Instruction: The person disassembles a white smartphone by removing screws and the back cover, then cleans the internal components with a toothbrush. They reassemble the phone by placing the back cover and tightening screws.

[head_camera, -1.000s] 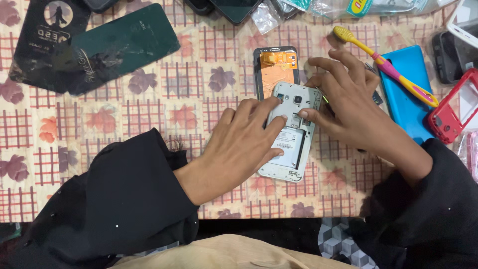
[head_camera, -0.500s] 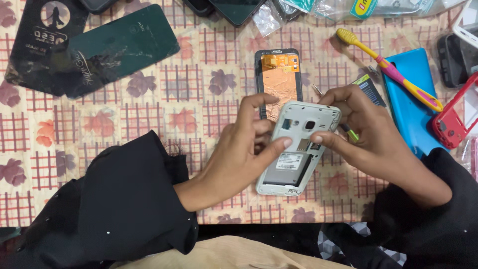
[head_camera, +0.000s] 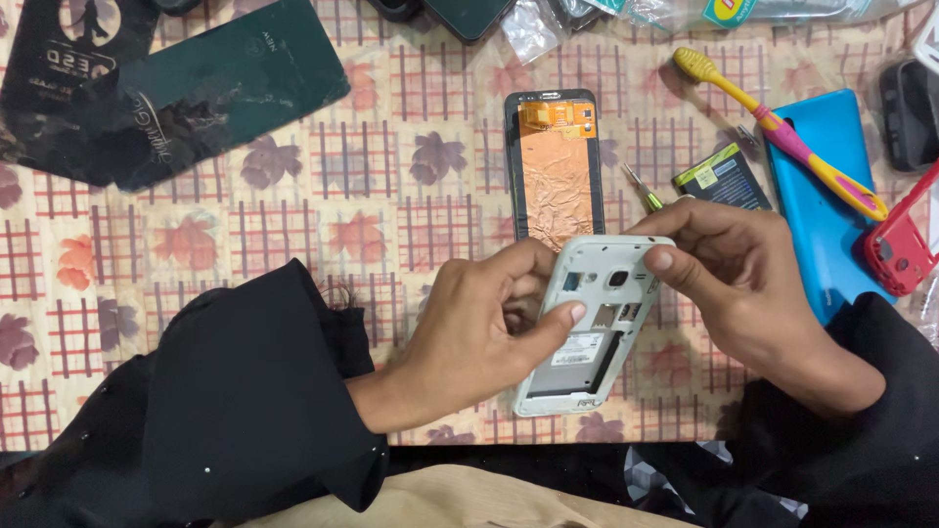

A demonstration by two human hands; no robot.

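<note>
Holding a pale grey phone middle frame (head_camera: 592,328) tilted above the counter (head_camera: 293,225), the left hand (head_camera: 484,332) has its thumb pressed across the frame's long edge and its fingers curled behind, while the right hand (head_camera: 738,279) pinches the frame's top corner, fingers closed on it from above. The frame hangs in the air just below a separated display panel (head_camera: 555,166) with copper foil facing up, and its top corner is close over that panel's lower end. A slip looks like the main danger: the grip is on thin edges only, so twisting could flex or crack the plastic, and a drop would likely land on the exposed foil panel or knock the small screwdriver (head_camera: 641,188) lying just beside it. A sleeve (head_camera: 245,391) dragging over the cloth could also pull loose parts along. To the right the room is crowded: a battery (head_camera: 722,178) sits near the right knuckles, a blue case (head_camera: 827,196) with a yellow and pink toothbrush (head_camera: 782,132) across it, and a red frame (head_camera: 895,249) at the edge. Left of the hands the patterned cloth lies open as far as the dark back covers (head_camera: 176,88) in the upper corner. The counter's near edge runs just below both wrists.
</note>
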